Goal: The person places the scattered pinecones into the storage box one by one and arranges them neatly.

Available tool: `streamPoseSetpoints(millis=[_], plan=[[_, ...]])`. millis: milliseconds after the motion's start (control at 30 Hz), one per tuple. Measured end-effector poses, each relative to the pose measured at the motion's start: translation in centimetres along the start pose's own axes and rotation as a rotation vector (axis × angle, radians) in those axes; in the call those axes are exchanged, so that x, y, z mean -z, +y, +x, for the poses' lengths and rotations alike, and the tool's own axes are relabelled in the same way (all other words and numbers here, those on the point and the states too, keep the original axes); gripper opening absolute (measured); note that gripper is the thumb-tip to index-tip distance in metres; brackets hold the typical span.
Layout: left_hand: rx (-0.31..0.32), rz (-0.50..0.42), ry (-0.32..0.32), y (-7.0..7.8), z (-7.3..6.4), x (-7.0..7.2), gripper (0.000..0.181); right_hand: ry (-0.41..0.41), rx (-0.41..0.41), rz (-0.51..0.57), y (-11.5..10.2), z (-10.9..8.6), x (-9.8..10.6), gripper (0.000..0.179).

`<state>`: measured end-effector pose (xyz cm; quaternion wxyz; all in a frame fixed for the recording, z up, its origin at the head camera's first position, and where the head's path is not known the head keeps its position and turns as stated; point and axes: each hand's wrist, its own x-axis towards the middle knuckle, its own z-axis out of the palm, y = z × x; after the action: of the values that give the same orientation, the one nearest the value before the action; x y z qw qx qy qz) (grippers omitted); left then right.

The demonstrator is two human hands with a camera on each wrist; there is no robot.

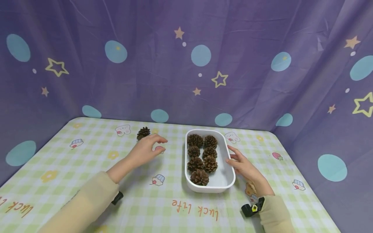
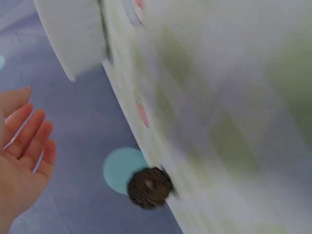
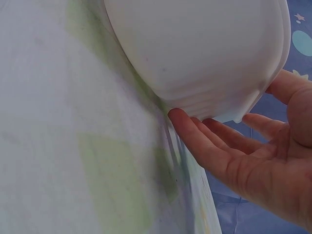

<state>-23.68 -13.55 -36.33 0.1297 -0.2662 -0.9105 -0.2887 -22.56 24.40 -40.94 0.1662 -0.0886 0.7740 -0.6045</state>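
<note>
My left hand (image 1: 145, 149) hovers above the table between a loose pine cone (image 1: 143, 132) and a white plastic container (image 1: 225, 171). Its fingers are loosely bent with nothing between them; the left wrist view shows the palm (image 2: 22, 161) bare and the pine cone (image 2: 149, 187) apart from it. Several brown pine cones (image 1: 199, 177) lie in the container, mostly along its left and middle, with white floor showing at the right. At the container's right side, my right hand (image 1: 243, 165) holds the wall, thumb over the rim and fingers (image 3: 219, 146) against the outside.
A green-and-white checked cloth (image 1: 131, 207) with printed cakes, flowers and lettering covers the table. Behind and at the sides hangs a purple curtain (image 1: 163, 87) with stars and blue spots. Black wrist straps (image 1: 252, 207) sit by the sleeves.
</note>
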Motion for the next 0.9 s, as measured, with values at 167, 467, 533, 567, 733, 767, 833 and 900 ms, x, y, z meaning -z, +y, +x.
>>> streamPoseSetpoints(millis=[167,467,533,567,733,767,833,900], plan=[[0.07,0.024,0.008,-1.9,0.3,0.7,0.027,0.002,0.004,-0.001,0.1,0.0,0.0,0.065],[0.129,-0.008,0.054,-3.8,1.4,1.3,0.03,-0.001,-0.003,0.032,-0.1,0.0,-0.1,0.064],[0.142,-0.001,0.058,-4.2,1.7,1.4,0.032,-0.001,-0.005,0.031,-0.1,0.0,-0.1,0.065],[0.152,-0.003,0.058,-4.4,1.8,1.4,0.033,-0.002,-0.006,0.03,-0.1,0.0,-0.1,0.065],[0.225,-0.001,0.053,-5.2,2.4,1.3,0.037,-0.004,-0.008,0.031,-0.2,0.0,-0.2,0.065],[0.238,0.001,0.051,-5.3,2.5,1.2,0.037,-0.004,-0.008,0.031,-0.2,-0.1,-0.2,0.065],[0.262,0.008,0.047,-5.6,2.7,1.2,0.038,-0.002,-0.007,0.031,-0.1,0.0,-0.2,0.065],[0.276,0.021,0.039,-5.9,2.9,1.1,0.04,-0.002,-0.002,0.026,0.0,0.0,-0.2,0.065]])
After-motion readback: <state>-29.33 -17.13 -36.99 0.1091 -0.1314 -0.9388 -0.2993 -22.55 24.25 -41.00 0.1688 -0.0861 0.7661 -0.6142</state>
